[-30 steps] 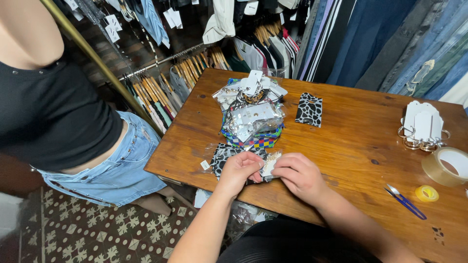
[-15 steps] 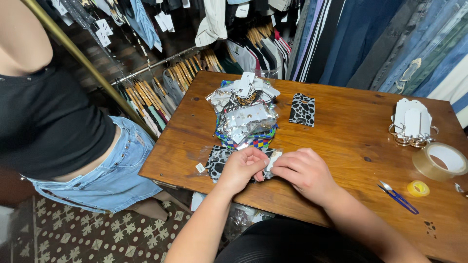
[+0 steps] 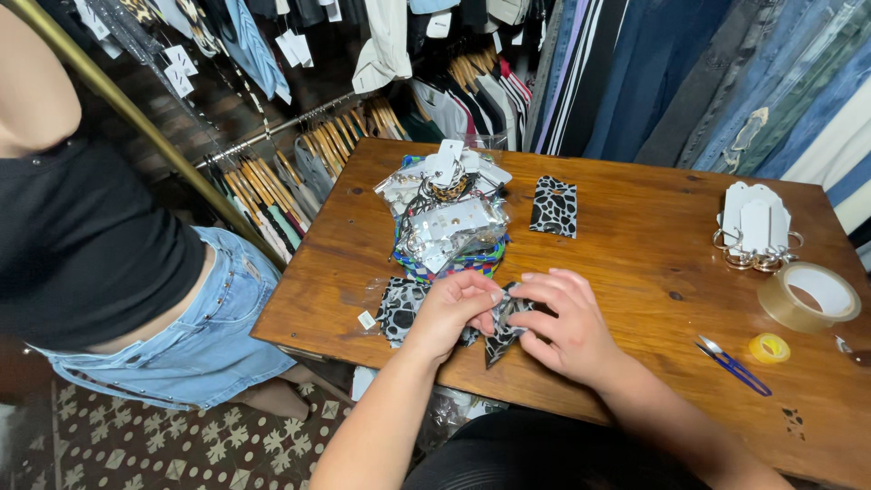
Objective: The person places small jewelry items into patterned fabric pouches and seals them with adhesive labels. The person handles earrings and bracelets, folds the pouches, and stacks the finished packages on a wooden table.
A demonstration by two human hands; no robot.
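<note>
Black-and-white patterned cloth (image 3: 502, 331) sits at the near edge of the wooden table (image 3: 653, 245), pinched between both hands: the left hand (image 3: 451, 313) and the right hand (image 3: 567, 327) are close together, fingers clamped on the small piece, seemingly folding or bagging it. A similar piece in clear wrap (image 3: 397, 308) lies just beside the left hand. Next, a firm pinch and careful tuck seem needed. Farther off, blue snips (image 3: 733, 365), a yellow tape roll (image 3: 769, 347) and a clear tape roll (image 3: 810, 296) lie to the right; a pile of packed accessories (image 3: 449, 222) and another patterned piece (image 3: 553, 207) sit beyond. A person in a black top (image 3: 82, 245) stands to the left.
</note>
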